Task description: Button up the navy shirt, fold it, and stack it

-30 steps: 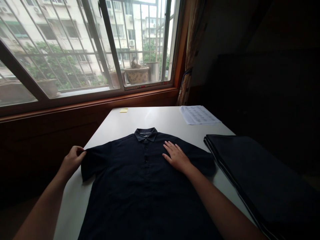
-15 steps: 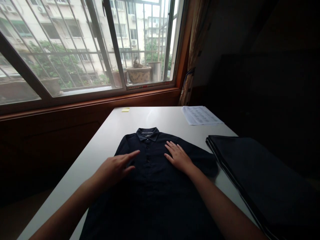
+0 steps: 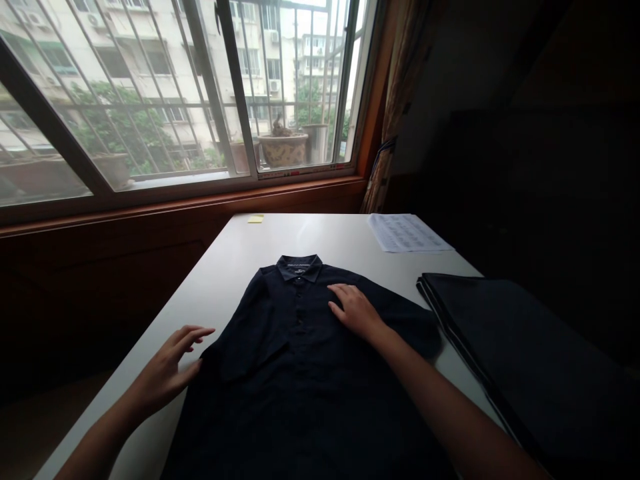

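- Dark button-front shirt (image 3: 305, 380): lies front up on white table (image 3: 310, 233), collar (image 3: 300, 268) at far end, buttons running down the middle.
- L-side sleeve (image 3: 257, 350): now folded in over the front, cuff edge near the btns; 1 s ago it was spread out to the L.
- L hand (image 3: 167, 373): released, fingers apart, thumb by the shirt's L edge, contact unclear. Was pinching the sleeve 1 s ago, then over the chest 0.5 s ago; now back out L.
- R hand (image 3: 354, 310): not gripping, resting on the chest R of the btns, approx. same spot, fingers a bit more bent.
- R-side sleeve (image 3: 415, 323): still out to the R, next to folded dark cloth (image 3: 505, 340).
- Far end of table: yellow sticky note (image 3: 255, 219) L, printed sheets (image 3: 410, 233) R, both unchanged.
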A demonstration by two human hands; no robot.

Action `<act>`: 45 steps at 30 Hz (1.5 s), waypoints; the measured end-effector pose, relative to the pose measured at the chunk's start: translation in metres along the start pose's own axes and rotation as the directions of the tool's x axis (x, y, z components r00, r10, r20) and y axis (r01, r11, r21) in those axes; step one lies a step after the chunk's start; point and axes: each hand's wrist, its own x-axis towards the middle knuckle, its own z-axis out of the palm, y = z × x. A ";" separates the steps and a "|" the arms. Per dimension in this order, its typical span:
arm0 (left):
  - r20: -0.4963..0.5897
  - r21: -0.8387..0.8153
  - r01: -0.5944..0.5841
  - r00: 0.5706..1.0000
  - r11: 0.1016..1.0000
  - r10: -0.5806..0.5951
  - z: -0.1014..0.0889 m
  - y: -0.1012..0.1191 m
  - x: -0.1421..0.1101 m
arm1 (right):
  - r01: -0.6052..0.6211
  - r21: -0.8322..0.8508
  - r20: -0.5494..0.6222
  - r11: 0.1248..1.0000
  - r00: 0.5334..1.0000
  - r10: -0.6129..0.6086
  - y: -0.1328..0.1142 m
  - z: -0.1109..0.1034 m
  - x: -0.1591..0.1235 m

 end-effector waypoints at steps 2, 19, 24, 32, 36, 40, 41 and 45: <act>0.020 -0.022 0.014 1.000 1.000 -0.013 0.008 -0.005 -0.003 | 0.035 0.057 0.014 0.998 0.999 -0.036 -0.018 0.002 0.014; -0.181 0.051 -0.171 0.967 0.984 0.178 0.044 -0.035 0.001 | -0.033 0.433 0.203 0.901 0.977 -0.062 -0.127 0.102 0.148; -0.173 0.126 -0.174 0.966 0.977 0.194 0.044 -0.045 -0.005 | -0.055 0.381 0.220 0.923 0.975 -0.033 -0.134 0.112 0.164; -0.147 0.202 -0.159 0.971 0.966 0.191 0.038 -0.037 -0.007 | -0.061 0.221 0.117 0.973 0.992 0.036 -0.148 0.113 0.158; -0.130 0.232 -0.176 0.969 0.957 0.210 0.036 -0.033 -0.007 | -0.044 0.126 -0.007 0.991 0.999 0.046 -0.157 0.100 0.143; -0.128 0.232 -0.238 0.954 0.943 0.272 0.033 -0.022 -0.008 | 0.096 0.065 0.004 0.993 0.995 -0.097 -0.169 0.095 0.121; -0.120 0.233 -0.262 0.948 0.937 0.295 0.033 -0.018 -0.008 | 0.140 0.057 0.031 0.988 0.989 -0.142 -0.172 0.097 0.115; -0.037 0.242 -0.333 0.935 0.911 0.352 0.033 -0.002 -0.007 | 0.227 0.027 0.130 0.973 0.965 -0.229 -0.178 0.112 0.096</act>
